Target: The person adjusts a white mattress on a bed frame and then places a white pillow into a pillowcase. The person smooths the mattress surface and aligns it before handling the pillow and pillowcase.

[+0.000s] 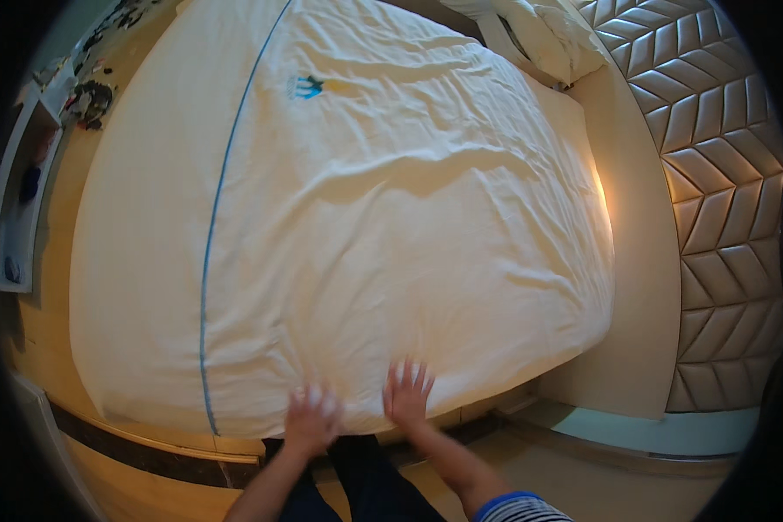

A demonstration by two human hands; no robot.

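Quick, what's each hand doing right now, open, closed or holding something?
Left hand: blurred at the near edge of the white sheet; can't tell.
Right hand: open, palm down at the sheet.

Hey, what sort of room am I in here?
Most likely a bedroom. A pale sheet with a blue stripe covers a wide bed, a brown padded panel like a headboard stands to its right, and what looks like a pillow lies near the top.

The bare left grip [313, 420] is blurred; the bare right grip [407, 398] has fingers [406, 372] spread; both forearms [454, 463] extend forward.
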